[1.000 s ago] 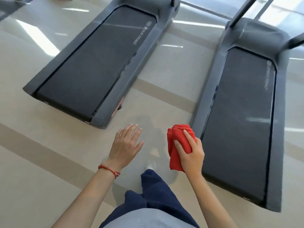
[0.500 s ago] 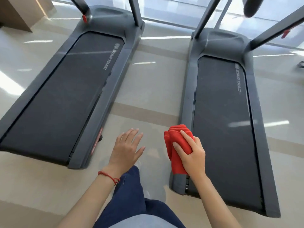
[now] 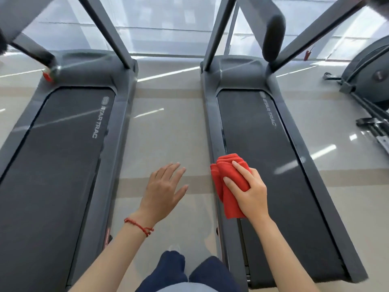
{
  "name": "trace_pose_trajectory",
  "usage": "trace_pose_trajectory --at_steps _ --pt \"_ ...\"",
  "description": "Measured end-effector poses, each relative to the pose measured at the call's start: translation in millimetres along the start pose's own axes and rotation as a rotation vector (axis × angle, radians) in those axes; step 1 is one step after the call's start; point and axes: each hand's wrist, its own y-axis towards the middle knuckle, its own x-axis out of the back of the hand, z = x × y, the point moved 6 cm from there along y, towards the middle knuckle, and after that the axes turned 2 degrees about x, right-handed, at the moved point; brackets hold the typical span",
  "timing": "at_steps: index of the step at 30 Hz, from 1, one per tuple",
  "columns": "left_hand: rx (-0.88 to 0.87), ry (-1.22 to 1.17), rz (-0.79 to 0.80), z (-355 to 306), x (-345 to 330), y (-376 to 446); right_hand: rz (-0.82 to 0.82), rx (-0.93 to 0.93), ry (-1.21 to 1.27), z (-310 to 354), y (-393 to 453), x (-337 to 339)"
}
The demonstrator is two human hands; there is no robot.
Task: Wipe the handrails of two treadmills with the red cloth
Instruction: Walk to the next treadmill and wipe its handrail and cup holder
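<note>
Standing between two treadmills, the right hand (image 3: 251,192) clutches the red cloth (image 3: 230,184); the left hand (image 3: 164,189) hangs slack, empty. Reach up for the padded handrail (image 3: 273,34), probably the nearest, wrapping cloth fully around it.

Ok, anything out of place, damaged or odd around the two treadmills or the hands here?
Nothing stands out. Both treadmills, left and right, sit parallel with flat belts. The right hand grips the folded red cloth; the left hand is empty, fingers spread. No spills show on the floor.
</note>
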Motion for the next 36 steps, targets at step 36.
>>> trace_pose_trajectory --at_steps 36 --pt "-0.328 -0.188 -0.270 -76.6 32.9 413.4 -0.063 0.384 -0.025 66.6 381.9 154.4"
